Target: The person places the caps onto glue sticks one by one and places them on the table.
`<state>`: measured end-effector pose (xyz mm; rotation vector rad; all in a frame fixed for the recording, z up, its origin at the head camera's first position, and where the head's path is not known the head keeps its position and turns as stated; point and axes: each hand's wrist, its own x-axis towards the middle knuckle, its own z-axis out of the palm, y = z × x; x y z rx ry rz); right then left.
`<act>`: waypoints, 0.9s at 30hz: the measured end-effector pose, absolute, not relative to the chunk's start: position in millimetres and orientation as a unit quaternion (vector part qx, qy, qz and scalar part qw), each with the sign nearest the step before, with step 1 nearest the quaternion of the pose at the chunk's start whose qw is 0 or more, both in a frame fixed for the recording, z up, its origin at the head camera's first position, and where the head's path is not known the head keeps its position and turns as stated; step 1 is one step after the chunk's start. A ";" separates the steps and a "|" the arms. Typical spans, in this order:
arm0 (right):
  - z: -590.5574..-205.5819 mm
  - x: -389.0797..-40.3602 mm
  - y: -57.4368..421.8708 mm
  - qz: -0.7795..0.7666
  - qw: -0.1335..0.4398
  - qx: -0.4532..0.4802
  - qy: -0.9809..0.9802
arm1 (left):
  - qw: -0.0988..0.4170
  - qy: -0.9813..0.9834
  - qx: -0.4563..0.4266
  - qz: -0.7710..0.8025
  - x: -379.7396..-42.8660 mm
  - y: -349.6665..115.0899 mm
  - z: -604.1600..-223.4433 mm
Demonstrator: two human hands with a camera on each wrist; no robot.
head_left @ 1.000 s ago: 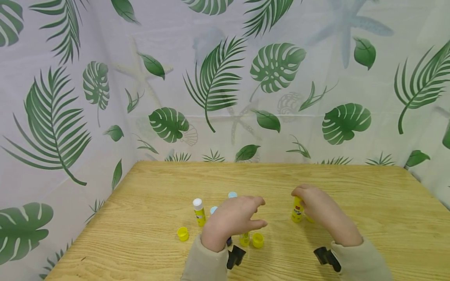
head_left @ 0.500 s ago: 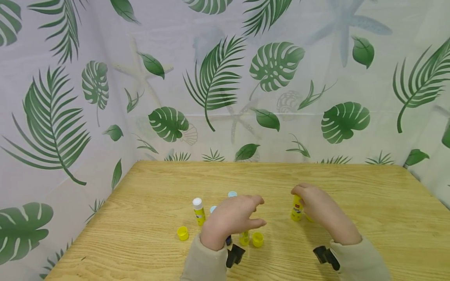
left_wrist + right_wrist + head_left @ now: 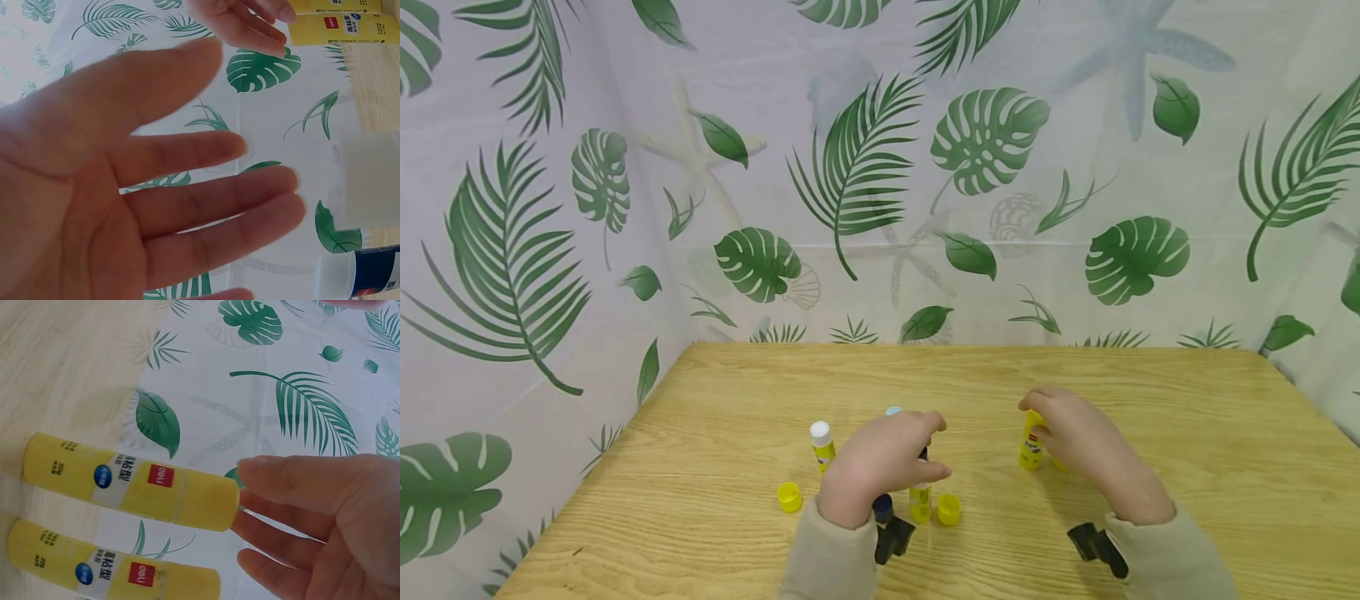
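My left hand (image 3: 883,454) hovers over a group of glue sticks, its fingers extended and nothing between them. Below its thumb stands a yellow glue stick (image 3: 921,502). A white-topped dark blue glue stick (image 3: 375,273) shows in the left wrist view. Left of the hand stands a white-topped yellow glue stick (image 3: 822,446). My right hand (image 3: 1078,442) is at the top of a capped yellow glue stick (image 3: 131,481), thumb and fingertips loosely about its cap; whether they press on it is hard to tell. A second capped yellow glue stick (image 3: 112,562) stands beside that one.
Loose caps lie on the wooden table (image 3: 700,500): a yellow cap (image 3: 789,497) at left, another yellow cap (image 3: 949,510) in the middle, a dark blue cap (image 3: 882,507) near the left wrist. A light blue top (image 3: 893,411) shows behind the left hand. A leaf-patterned cloth (image 3: 970,308) hangs behind the table.
My left hand has shifted slightly left, so more of the dark blue cap and a dark item behind the thumb show. The right hand has stayed at the same glue stick.
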<state>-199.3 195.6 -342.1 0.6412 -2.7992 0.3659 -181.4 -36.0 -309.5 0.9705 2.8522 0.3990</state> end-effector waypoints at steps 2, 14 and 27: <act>-339.6 -198.0 195.0 0.125 0.127 0.225 -0.958 | 0.063 0.939 0.310 0.133 -181.9 -36.1 -309.0; -324.2 -186.3 184.5 0.127 0.146 0.250 -0.949 | 0.086 0.956 0.269 0.080 -186.4 -32.3 -317.4; -331.6 -181.7 177.2 0.139 0.113 0.262 -0.948 | 0.075 0.954 0.277 0.082 -187.7 -29.9 -335.1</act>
